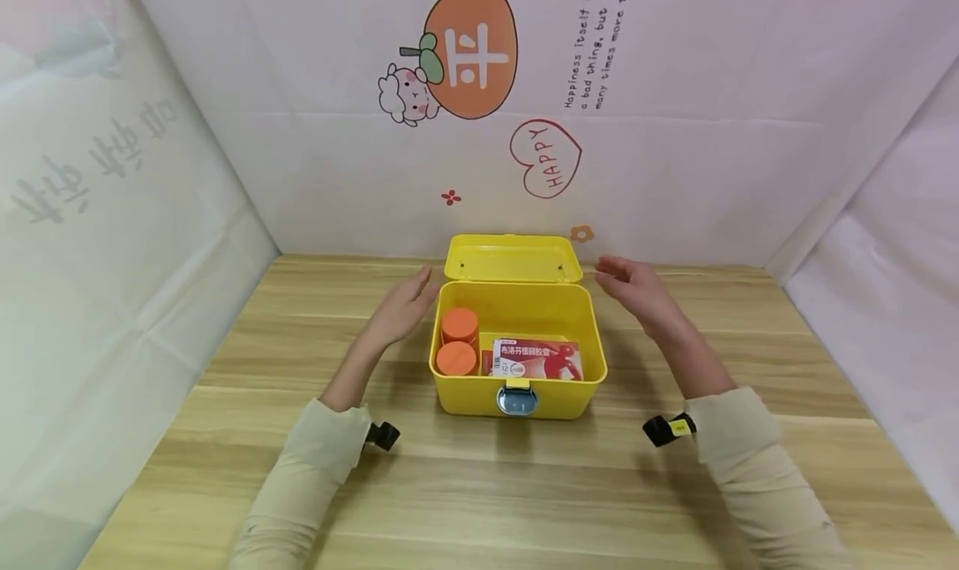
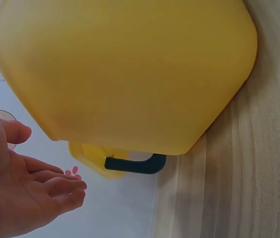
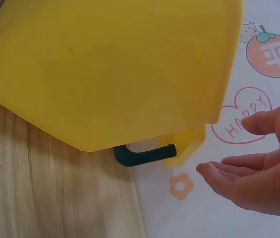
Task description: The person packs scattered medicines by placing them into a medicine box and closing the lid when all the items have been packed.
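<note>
A yellow box (image 1: pixel 554 401) stands on the table with its lid (image 1: pixel 514 259) tipped back. Inside, at the left, are two containers with orange caps (image 1: pixel 456 358); a red and white medicine box (image 1: pixel 536 359) leans beside them. My left hand (image 1: pixel 404 308) is held just off the box's left side, fingers extended. On the other side my right hand (image 1: pixel 637 294) hovers near the rear right corner, its fingers also fairly straight. Neither hand holds anything. Both wrist views show a dark green handle (image 2: pixel 137 164) behind the box.
The wooden table (image 1: pixel 479 487) reaches back to a white printed cloth (image 1: pixel 337 162) hanging behind the box. More white cloth hangs at the left and right. A blue-grey clasp (image 1: pixel 517 401) sits on the box's front.
</note>
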